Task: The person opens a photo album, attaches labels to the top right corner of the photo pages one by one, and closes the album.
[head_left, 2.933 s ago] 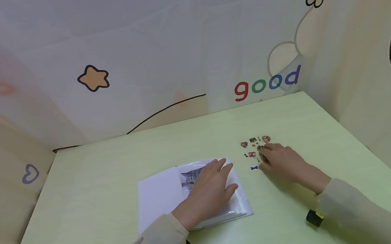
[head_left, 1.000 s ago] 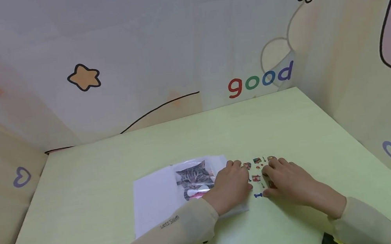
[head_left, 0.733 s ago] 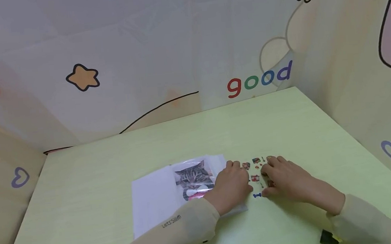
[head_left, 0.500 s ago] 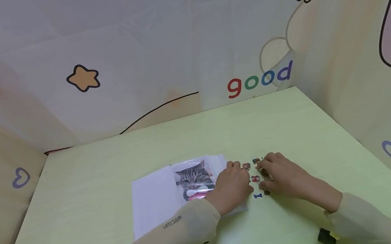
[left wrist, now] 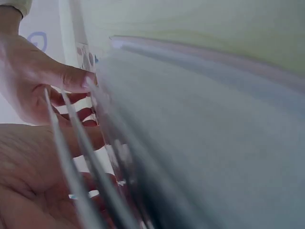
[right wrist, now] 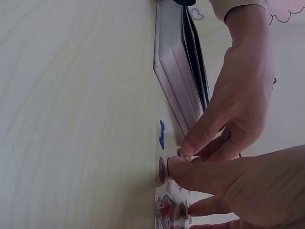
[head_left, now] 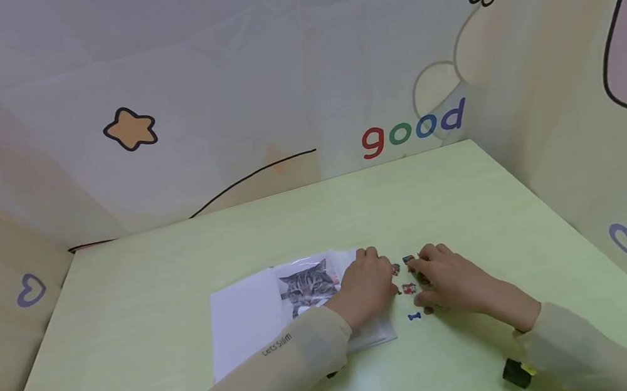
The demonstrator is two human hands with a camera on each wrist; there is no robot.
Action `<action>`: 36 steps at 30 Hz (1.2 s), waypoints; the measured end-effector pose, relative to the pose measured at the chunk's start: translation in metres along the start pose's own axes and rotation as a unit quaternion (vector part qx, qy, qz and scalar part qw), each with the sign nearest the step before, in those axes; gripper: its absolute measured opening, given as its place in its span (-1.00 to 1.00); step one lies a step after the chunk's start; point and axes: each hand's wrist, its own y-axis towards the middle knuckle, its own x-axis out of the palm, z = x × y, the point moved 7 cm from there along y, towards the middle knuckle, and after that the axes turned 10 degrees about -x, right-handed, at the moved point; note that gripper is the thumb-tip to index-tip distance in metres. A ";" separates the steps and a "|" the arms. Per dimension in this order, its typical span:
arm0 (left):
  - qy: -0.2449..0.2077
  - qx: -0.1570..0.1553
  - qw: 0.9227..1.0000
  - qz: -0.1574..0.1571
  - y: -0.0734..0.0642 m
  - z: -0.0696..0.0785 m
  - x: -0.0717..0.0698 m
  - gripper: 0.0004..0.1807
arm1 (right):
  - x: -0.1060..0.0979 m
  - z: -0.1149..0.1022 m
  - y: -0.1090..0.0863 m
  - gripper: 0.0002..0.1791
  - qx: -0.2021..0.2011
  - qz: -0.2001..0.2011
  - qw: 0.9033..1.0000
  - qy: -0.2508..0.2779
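Note:
A clear sheet of small stickers (head_left: pixel 409 288) lies on the table just right of an open photo album (head_left: pixel 246 315). My left hand (head_left: pixel 368 288) reaches across the album's right page, its curled fingers and thumb gripping the sheet's left side. From the right, my right hand (head_left: pixel 452 280) holds the sheet with bent fingers and thumb, covering several stickers. In the right wrist view, a blue bone sticker (right wrist: pixel 162 134) and a brown oval sticker (right wrist: pixel 162 169) show beside the thumbs. Thick album pages (left wrist: pixel 190 119) fill much of the left wrist view.
A cat picture (head_left: pixel 305 287) sits in the album's clear pocket, partly under the left sleeve. A small black and yellow block (head_left: pixel 516 373) is by the right sleeve. The pale green table (head_left: pixel 159 298) meets printed cloth walls (head_left: pixel 225 103) at its back and sides.
My left hand has moved right from the album page to the sheet. The sheet has come nearer. Lately my right fingers have shifted left over it, uncovering the brown oval sticker.

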 end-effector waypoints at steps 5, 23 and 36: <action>-0.002 0.007 1.000 -0.001 0.003 -0.001 0.000 -0.83 | 0.001 0.000 0.000 -0.40 0.001 -0.003 1.000 -0.004; -0.007 0.002 1.000 0.006 0.008 0.006 -0.001 -0.88 | 0.001 -0.001 0.000 -0.39 -0.002 -0.001 1.000 -0.016; -0.077 -0.038 0.996 -0.018 0.024 0.002 -0.005 -0.82 | 0.000 -0.001 -0.001 -0.38 -0.006 0.000 1.000 -0.017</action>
